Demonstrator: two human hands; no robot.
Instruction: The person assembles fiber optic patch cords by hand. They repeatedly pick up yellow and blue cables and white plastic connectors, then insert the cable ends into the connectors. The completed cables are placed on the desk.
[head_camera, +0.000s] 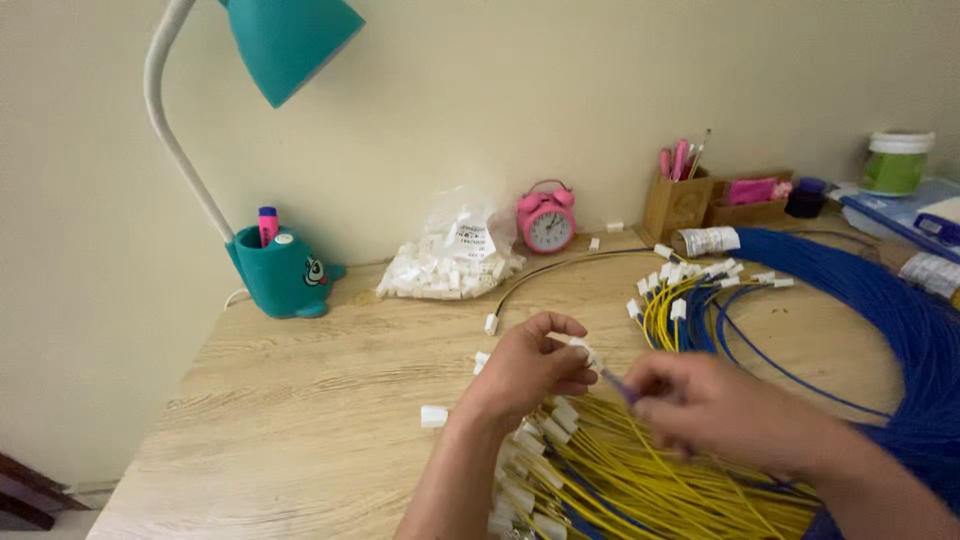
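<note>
A small white connector (583, 349) is pinched in the fingers of the left hand (528, 368) above the middle of the wooden counter (300, 400). The end of a blue wire (615, 382) is gripped by the right hand (700, 400), just right of the connector. A bundle of yellow wires (640, 480) lies beneath both hands. A loose white connector (434, 415) rests on the near left, and a bag of connectors (455, 260) sits farther back.

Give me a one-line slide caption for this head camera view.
Left hand pinches a small white plastic connector while right hand feeds a blue wire, above bundled yellow wires.
</note>
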